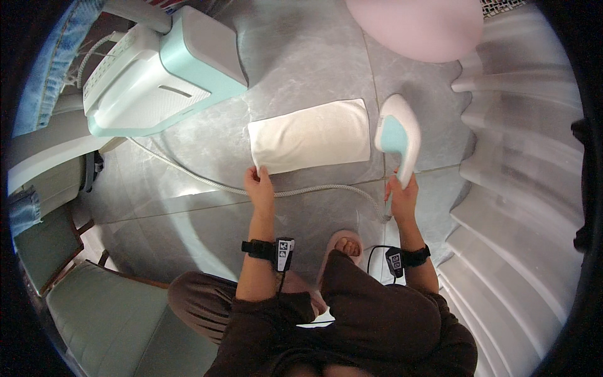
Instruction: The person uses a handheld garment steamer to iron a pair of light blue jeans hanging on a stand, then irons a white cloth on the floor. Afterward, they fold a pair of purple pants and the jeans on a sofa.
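Note:
My left hand (260, 187) pinches the near left corner of a cream cloth (311, 136), which lies roughly flat on the grey tiled floor with some soft wrinkles. Just right of the cloth, my right hand (403, 194) grips the handle of a white and mint-green handheld steamer head (399, 132). The steamer head points away from me; whether it touches the floor cannot be told. A braided hose (325, 188) runs from below my right hand, past my left hand, to the white and mint steamer base (155, 80) at the upper left.
White curtain folds (518, 141) hang along the right. A rounded pink object (419, 26) stands at the top. Denim (56, 66) hangs at the upper left, and a green upholstered chair (108, 306) is at the lower left. My slippered foot (347, 245) rests between my arms.

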A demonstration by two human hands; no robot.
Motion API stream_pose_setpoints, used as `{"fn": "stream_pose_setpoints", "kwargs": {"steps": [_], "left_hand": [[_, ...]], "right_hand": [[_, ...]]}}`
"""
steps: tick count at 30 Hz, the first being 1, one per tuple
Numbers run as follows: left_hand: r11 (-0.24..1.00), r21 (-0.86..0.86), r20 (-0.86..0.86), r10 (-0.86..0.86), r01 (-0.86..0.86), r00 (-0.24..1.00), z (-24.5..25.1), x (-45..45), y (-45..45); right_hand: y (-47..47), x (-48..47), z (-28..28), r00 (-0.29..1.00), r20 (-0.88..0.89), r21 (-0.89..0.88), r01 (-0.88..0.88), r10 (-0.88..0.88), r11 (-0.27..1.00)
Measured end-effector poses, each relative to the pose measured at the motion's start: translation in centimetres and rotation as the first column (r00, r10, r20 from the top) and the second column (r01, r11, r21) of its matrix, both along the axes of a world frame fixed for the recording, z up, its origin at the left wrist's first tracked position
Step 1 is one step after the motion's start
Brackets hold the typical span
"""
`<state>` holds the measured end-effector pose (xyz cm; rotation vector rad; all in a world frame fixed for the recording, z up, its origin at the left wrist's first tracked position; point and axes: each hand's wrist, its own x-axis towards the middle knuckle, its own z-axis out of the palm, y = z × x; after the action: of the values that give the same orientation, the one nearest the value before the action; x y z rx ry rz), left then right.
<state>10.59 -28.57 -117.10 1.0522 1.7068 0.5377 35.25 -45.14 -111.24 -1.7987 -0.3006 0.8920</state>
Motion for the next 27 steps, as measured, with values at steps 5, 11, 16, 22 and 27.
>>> {"fn": "stream_pose_setpoints", "kwargs": {"steps": [5,11,16,22,27], "left_hand": [[0.795,0.561,-0.063,-0.236,0.23,0.97,1.9,7.0,-1.8],[0.488,0.515,-0.16,-0.753,0.705,0.639,2.3,14.7,-6.0],[0.592,0.376,-0.209,-0.695,0.713,0.688,1.4,10.9,-7.2],[0.843,0.265,-0.234,-0.415,0.468,0.879,0.7,7.0,-6.5],[0.866,0.238,-0.227,-0.39,0.44,0.892,0.6,5.8,-6.3]], "right_hand": [[-1.3,1.6,1.4,0.996,0.028,0.039,0.085,-0.086,0.996],[-3.4,2.2,2.2,0.994,0.0,-0.023,0.106,-0.106,0.994],[-3.4,1.8,2.3,0.998,-0.021,-0.104,-0.057,0.055,0.993],[0.3,-0.6,0.7,0.869,0.262,-0.206,-0.375,0.42,0.904],[2.8,-1.9,-1.1,0.826,0.221,-0.349,-0.429,0.518,0.833]]}}
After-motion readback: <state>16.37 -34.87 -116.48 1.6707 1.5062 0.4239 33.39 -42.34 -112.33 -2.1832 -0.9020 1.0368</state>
